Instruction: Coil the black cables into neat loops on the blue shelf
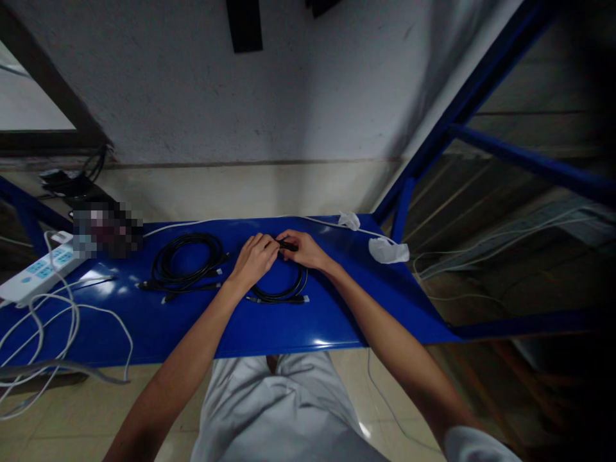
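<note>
A black cable (279, 298) lies in a loop on the blue table, with a metal-tipped plug at its front right. At the far side of this loop, my left hand (256, 259) is closed, its fingers curled over the bundled cable. Close beside it, my right hand (304, 250) pinches a short dark length of the same cable between thumb and fingers. The fingers partly hide what they grip. To the left of my hands rests a bundle of coiled black cables (187, 258) with several silvery plug ends.
A white power strip (41, 273) stands at the left, with tangled white cords (72, 314) before it. Crumpled clear plastic (389, 251) lies at the table's right end. The blue table (332, 321) backs onto a wall; a blue frame post (403, 208) rises at right.
</note>
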Available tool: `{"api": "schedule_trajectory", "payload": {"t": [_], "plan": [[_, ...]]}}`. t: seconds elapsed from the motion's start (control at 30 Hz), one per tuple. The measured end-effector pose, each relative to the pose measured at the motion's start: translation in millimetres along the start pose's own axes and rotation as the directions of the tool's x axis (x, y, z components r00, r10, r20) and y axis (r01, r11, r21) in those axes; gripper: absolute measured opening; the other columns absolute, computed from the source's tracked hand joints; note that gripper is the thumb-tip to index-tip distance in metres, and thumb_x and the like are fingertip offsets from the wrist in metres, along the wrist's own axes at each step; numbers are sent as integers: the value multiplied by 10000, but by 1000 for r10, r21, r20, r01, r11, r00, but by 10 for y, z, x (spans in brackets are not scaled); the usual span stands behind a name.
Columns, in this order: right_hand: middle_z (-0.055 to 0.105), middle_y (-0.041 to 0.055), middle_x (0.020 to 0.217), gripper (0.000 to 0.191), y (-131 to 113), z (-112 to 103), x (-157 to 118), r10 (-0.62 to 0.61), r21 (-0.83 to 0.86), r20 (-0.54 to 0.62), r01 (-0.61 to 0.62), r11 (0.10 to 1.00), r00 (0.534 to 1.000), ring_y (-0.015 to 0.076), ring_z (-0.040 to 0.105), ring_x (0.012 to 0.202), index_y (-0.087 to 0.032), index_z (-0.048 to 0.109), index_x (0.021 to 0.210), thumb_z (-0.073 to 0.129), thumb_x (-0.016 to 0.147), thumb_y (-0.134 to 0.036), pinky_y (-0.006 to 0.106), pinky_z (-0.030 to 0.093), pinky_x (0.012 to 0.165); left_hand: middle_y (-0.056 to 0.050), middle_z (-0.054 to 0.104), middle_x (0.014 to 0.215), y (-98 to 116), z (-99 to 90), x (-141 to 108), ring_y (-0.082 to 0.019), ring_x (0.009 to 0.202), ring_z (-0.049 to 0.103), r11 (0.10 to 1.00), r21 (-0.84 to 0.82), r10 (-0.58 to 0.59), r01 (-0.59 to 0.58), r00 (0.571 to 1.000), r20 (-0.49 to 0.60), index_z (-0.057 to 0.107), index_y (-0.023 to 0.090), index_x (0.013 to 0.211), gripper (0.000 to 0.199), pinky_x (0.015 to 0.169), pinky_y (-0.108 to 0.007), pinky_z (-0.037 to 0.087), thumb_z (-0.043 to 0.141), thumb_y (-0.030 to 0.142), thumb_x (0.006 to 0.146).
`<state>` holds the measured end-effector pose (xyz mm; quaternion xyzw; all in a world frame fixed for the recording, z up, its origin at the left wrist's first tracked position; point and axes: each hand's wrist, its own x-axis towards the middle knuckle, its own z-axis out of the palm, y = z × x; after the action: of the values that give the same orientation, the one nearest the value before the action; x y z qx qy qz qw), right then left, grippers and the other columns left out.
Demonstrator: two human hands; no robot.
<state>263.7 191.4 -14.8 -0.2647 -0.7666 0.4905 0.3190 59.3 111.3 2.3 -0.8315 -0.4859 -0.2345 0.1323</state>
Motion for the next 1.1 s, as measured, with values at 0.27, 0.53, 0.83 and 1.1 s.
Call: {"api": "schedule_trajectory", "payload": {"t": [0.27,0.53,0.83,1.1], "plan": [[757,8,875,315,6,-6,4,-10,-35,0,10,999,1000,162,694,693,-200,674,1171,678,856,-215,283,558,669,-112,696,1060,74,-60,37,-294,1043,621,997,79,-2,-1,999,39,692,175,1087,146,893,-431,477,548,197,1079],[798,47,1012,322,-55,-8,-8,-76,-200,-14,71,977,997,203,746,881,-193,687,1213,654,893,-189,311,565,805,-112,687,1031,103,-54,53,-301,1013,617,995,99,-11,9,1000,21,666,172,1075,129,881,-437,473,538,188,1076],[758,116,1163,219,-105,-64,-17,-211,-478,93,229,848,973,262,711,1039,-192,707,1207,622,1004,-188,399,547,984,-106,668,1041,79,7,52,-279,984,639,998,2,-57,57,998,-29,622,186,1069,96,885,-418,489,531,157,1073],[710,128,1169,202,-111,-180,-32,-242,-532,191,307,789,951,267,688,1076,-189,719,1229,602,1080,-260,390,542,988,-100,680,1089,25,93,33,-268,1033,667,991,-128,-46,45,999,-8,600,188,1087,65,924,-409,518,583,134,1055]]}}
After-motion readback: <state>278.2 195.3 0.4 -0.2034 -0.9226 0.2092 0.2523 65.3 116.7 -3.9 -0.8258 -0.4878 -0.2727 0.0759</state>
